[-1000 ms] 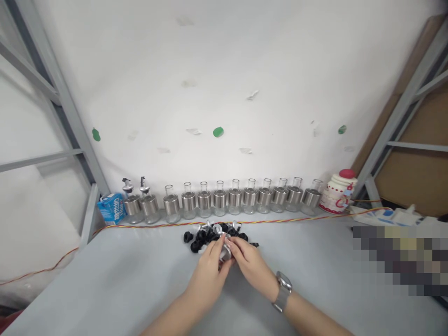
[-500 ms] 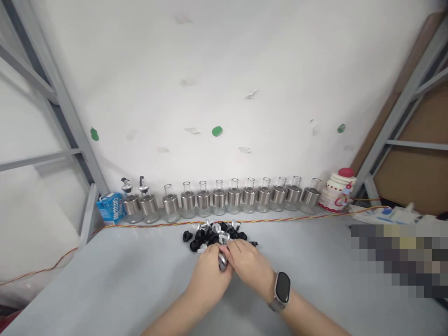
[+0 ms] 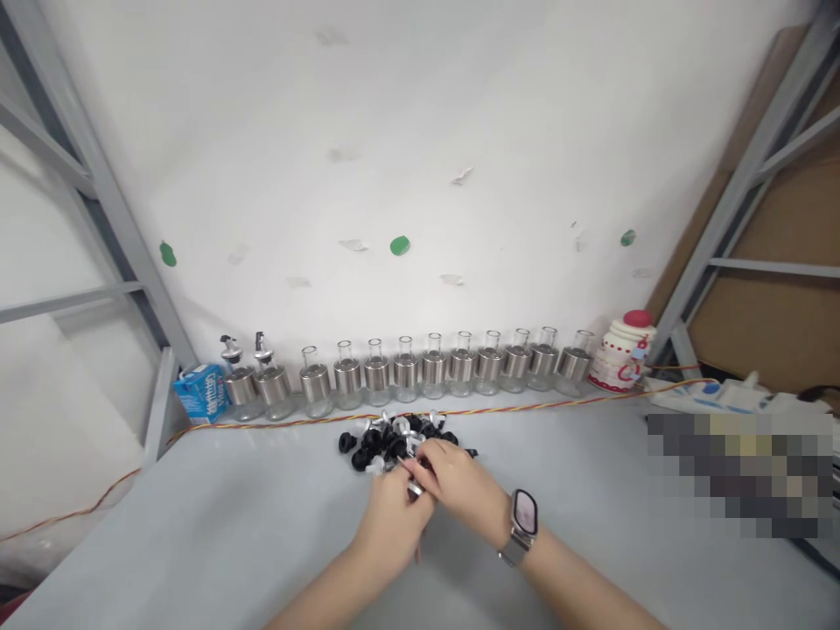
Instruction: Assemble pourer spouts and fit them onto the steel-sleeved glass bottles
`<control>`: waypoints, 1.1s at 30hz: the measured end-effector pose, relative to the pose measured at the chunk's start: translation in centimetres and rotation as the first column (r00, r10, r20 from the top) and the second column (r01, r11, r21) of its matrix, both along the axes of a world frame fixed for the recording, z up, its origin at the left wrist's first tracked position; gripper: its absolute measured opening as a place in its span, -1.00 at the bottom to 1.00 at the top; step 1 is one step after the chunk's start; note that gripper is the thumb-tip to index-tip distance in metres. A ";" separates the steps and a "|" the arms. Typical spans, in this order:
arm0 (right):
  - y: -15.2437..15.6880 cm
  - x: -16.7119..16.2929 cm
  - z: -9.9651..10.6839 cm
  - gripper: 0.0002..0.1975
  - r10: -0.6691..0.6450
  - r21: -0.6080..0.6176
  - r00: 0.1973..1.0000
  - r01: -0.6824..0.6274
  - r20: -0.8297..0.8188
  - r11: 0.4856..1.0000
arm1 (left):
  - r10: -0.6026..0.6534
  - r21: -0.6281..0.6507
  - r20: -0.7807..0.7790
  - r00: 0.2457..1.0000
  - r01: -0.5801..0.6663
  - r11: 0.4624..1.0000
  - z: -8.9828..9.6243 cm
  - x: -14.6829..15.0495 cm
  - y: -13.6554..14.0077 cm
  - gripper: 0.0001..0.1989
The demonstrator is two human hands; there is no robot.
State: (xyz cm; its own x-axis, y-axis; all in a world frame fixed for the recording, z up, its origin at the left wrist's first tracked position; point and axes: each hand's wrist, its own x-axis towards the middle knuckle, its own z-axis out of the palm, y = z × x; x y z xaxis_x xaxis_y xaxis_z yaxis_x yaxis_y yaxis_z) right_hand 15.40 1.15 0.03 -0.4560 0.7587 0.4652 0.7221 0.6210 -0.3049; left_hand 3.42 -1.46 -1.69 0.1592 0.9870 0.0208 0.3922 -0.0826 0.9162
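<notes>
Both my hands meet over the grey table (image 3: 262, 525), just in front of a pile of black and silver pour spouts (image 3: 374, 442). My left hand (image 3: 390, 507) is closed around a pour spout (image 3: 415, 488), of which a silver rim shows between the hands. My right hand (image 3: 459, 481), with a watch on its wrist, is closed over the upper part of that same spout, fingers bent and touching the left hand. Most of the held piece is hidden by the fingers.
Behind the pile stands a row of several glass bottles (image 3: 434, 363) with steel sleeves. Two bottles (image 3: 272, 381) at the left wear spouts, beside a blue carton (image 3: 202, 394). A red-lidded jar (image 3: 620, 354) stands right. A twisted wire (image 3: 512, 409) crosses the table.
The right hand has shifted slightly over the held spout, and less of its silver rim shows. The whole view has moved a little; the bottles and pile stay put.
</notes>
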 end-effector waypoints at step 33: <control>-0.4 0.5 -0.6 -0.85 0.141 0.147 0.965 -0.176 0.223 0.973 | -0.288 -0.418 0.559 0.777 0.565 0.711 3.5 -2.4 0.2 -0.75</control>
State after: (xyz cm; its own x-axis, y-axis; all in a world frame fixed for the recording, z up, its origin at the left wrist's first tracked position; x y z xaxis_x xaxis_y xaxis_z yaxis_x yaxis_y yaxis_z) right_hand 15.90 0.74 -0.58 -0.6648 0.5899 0.4583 0.6472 0.7612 -0.0411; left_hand 0.99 -1.23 1.83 0.6757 0.6694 -0.3088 0.0040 0.4155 0.9096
